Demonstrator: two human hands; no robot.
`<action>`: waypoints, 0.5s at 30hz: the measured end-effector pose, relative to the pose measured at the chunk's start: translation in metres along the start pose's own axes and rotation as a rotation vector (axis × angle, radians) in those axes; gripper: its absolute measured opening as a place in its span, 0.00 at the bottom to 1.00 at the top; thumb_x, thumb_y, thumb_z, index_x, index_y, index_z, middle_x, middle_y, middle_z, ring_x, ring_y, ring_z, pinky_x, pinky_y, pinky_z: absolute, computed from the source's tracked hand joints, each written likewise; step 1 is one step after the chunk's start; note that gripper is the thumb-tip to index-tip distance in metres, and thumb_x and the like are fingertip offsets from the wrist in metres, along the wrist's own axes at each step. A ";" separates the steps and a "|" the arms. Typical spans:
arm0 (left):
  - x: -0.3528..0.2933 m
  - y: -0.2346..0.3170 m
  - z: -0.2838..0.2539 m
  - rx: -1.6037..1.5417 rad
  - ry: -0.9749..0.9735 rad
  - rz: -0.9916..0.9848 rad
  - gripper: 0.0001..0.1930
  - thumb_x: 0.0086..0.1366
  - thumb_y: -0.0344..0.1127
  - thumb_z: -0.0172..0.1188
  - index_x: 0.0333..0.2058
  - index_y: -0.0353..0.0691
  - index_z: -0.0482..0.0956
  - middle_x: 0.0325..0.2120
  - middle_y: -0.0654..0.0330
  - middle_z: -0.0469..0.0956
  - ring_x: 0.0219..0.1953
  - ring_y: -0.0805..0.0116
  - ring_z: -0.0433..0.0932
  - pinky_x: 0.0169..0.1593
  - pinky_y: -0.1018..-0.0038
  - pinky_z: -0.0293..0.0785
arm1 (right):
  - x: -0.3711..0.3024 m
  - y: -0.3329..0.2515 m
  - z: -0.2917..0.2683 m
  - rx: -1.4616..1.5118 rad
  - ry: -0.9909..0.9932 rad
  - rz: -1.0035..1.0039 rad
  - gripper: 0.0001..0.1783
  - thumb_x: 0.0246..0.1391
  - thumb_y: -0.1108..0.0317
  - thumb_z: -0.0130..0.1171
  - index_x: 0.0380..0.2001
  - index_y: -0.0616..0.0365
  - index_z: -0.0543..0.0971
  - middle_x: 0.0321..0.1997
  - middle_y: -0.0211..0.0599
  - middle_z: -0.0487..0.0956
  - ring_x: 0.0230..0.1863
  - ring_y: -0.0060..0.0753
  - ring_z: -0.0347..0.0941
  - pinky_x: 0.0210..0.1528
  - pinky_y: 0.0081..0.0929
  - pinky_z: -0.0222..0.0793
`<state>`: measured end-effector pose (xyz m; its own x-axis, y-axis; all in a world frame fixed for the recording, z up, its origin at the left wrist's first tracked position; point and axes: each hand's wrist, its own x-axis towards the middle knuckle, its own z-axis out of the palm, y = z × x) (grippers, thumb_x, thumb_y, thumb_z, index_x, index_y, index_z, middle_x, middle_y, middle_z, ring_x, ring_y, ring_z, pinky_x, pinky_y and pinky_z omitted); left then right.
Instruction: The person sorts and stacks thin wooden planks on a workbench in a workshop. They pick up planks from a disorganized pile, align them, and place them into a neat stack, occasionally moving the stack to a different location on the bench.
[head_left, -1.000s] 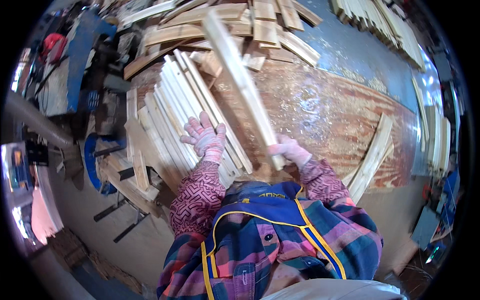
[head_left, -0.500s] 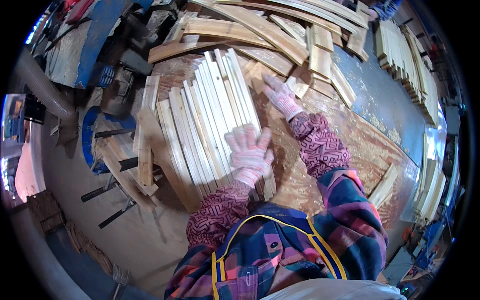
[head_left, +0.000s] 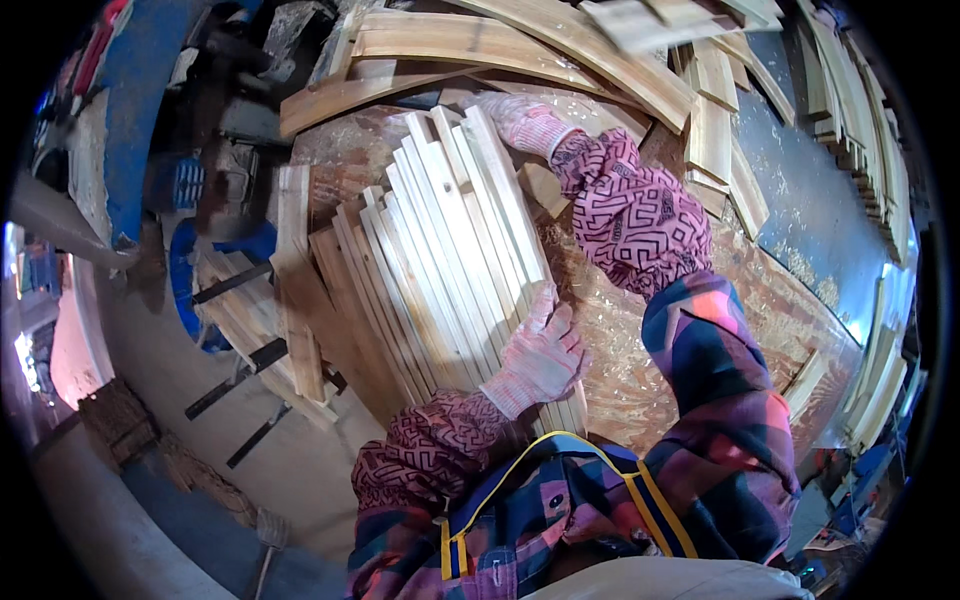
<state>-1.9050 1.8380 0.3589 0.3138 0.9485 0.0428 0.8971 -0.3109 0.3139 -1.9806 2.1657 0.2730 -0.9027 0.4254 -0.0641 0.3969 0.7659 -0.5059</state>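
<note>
A row of narrow pale wooden strips [head_left: 440, 250] lies side by side in front of me, their far ends stepped. Both my hands wear whitish-pink gloves. My left hand [head_left: 540, 358] is at the near right of the row, its thumb along the top and its fingers curled over the outermost strips. At the far right corner, my right hand [head_left: 525, 122] reaches across to the strips' ends with its fingers stretched leftward. The fingertips there are partly hidden, and I see nothing held in that hand.
Loose boards [head_left: 480, 45] lie crosswise beyond the row. Short offcuts [head_left: 712, 125] and a metal surface [head_left: 800, 230] are to the right. Shavings cover the brown wooden tabletop [head_left: 650, 370]. More boards [head_left: 240, 300] rest on dark metal bars at left, near a blue round container [head_left: 185, 245].
My left hand has slid from the top of the strips to their right edge, fingers curling over. My right hand has moved left and farther away to the strips' far ends. The view has shifted.
</note>
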 end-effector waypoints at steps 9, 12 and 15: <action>0.024 0.028 -0.036 2.954 -0.256 1.481 0.28 0.60 0.70 0.60 0.21 0.53 0.67 0.22 0.67 0.64 0.32 0.65 0.69 0.36 0.66 0.69 | -0.028 0.005 -0.029 0.075 0.033 -0.037 0.21 0.59 0.67 0.46 0.52 0.58 0.80 0.61 0.51 0.77 0.63 0.52 0.71 0.67 0.42 0.67; 0.025 0.030 -0.042 2.875 -0.263 1.653 0.27 0.61 0.69 0.60 0.21 0.54 0.66 0.22 0.67 0.62 0.31 0.66 0.67 0.34 0.69 0.68 | -0.041 0.011 -0.034 0.066 0.023 0.035 0.21 0.58 0.67 0.47 0.52 0.59 0.80 0.60 0.51 0.77 0.61 0.53 0.73 0.65 0.42 0.68; 0.012 0.013 -0.041 2.902 -0.240 1.597 0.24 0.64 0.66 0.57 0.22 0.54 0.67 0.22 0.68 0.63 0.31 0.66 0.67 0.37 0.65 0.68 | -0.080 0.007 -0.047 -0.057 0.068 -0.003 0.19 0.59 0.66 0.49 0.51 0.59 0.80 0.55 0.50 0.79 0.55 0.49 0.76 0.60 0.41 0.71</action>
<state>-1.9024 1.8482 0.4026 0.2324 0.5199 -0.8220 -0.9557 0.2788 -0.0938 -1.8975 2.1592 0.3153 -0.8912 0.4536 -0.0034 0.4050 0.7924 -0.4562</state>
